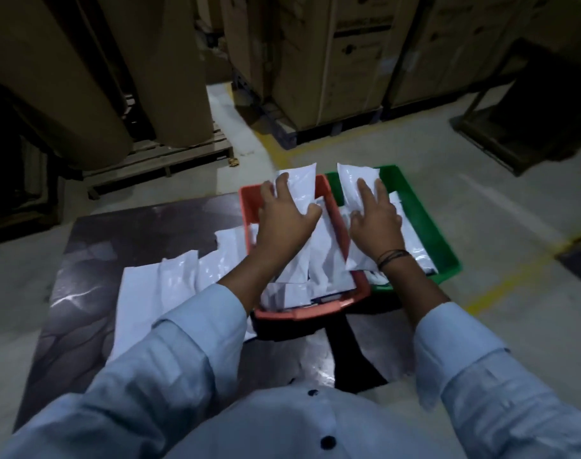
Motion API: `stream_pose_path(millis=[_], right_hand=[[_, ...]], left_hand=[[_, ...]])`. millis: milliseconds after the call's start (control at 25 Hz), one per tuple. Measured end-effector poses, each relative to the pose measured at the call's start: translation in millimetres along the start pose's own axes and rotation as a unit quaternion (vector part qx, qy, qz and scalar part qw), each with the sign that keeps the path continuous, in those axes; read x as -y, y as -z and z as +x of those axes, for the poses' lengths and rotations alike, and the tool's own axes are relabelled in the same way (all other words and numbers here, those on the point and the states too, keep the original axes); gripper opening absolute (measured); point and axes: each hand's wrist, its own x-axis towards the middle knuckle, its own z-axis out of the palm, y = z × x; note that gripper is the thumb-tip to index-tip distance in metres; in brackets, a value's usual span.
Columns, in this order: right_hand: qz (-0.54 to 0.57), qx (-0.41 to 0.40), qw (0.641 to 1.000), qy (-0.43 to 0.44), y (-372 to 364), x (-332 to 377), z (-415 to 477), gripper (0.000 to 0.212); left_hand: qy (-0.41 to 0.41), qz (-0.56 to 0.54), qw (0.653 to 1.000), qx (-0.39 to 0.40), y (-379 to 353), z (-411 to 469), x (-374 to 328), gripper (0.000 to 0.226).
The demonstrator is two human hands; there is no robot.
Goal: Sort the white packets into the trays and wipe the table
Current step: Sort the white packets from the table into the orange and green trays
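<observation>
An orange tray and a green tray stand side by side at the far right of a dark table. Both hold white packets. My left hand grips a white packet that sticks out over the orange tray's far edge. My right hand holds another white packet over the green tray, fingers spread on it. Several loose white packets lie on the table left of the orange tray.
Tall cardboard boxes on pallets stand beyond the table. Large brown rolls lean on a wooden pallet at the left. The concrete floor carries yellow lines. A dark metal frame sits at the far right.
</observation>
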Motion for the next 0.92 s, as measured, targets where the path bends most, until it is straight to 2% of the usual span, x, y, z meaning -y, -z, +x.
stream_pose_path(millis=[120,240,320,440,560,640,760,920], right_hand=[[-0.020,0.044,0.999,0.011,9,-76,16,0.069],[-0.067,0.074,0.995,0.020,10,-122,25,0.068],[-0.114,0.077,0.990,0.042,5,-135,30,0.065],[-0.173,0.128,0.972,0.091,-7,-150,39,0.064],[-0.190,0.153,0.962,0.120,-18,-154,42,0.055],[-0.184,0.143,0.964,0.128,-17,-152,46,0.044],[-0.136,0.066,0.980,0.130,-7,-156,52,0.029],[-0.069,0.016,0.991,0.113,0,-172,56,0.029]], left_hand=[[0.014,-0.013,0.999,0.032,-51,5,-39,0.078],[0.040,0.013,0.998,0.046,-97,10,-59,0.081],[0.061,0.035,0.997,0.044,-118,12,-65,0.081],[0.077,0.064,0.995,0.027,-139,15,-73,0.079],[0.078,0.099,0.992,0.006,-149,14,-80,0.078],[0.067,0.123,0.990,-0.016,-156,14,-87,0.076],[0.044,0.155,0.986,-0.030,-172,17,-98,0.076],[0.098,0.214,0.972,0.025,-205,16,-102,0.075]])
